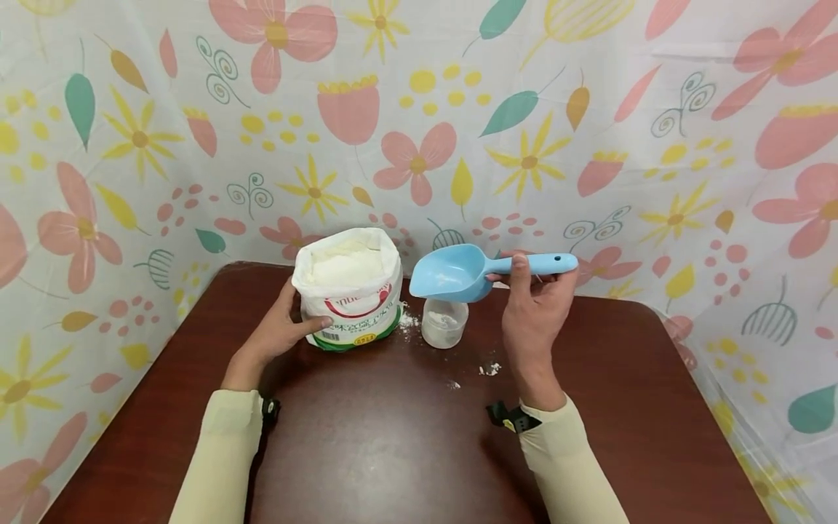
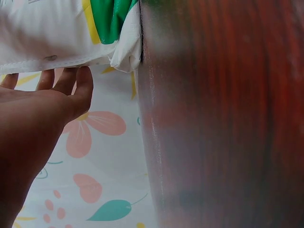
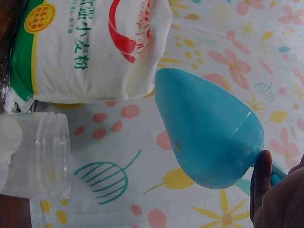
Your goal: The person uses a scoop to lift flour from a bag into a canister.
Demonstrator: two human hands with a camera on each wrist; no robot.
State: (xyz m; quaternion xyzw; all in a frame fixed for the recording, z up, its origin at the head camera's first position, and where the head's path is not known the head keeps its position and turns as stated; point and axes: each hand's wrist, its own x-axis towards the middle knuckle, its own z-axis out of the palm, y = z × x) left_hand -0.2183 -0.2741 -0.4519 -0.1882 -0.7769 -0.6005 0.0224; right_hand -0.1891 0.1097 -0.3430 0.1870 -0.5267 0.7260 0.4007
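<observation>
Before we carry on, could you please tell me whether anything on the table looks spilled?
Yes: white powder lies spilled on the table between the bag and the jar, with clumps toward the right hand; powder sits inside both, so this looks out of place.

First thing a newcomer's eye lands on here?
Likely the blue scoop, mid-picture in the head view, in the right hand and higher than the small clear jar. Next, the open white bag of pale powder to its left, held by the left hand. Behind it all, the loud floral backdrop fills the upper picture.
</observation>
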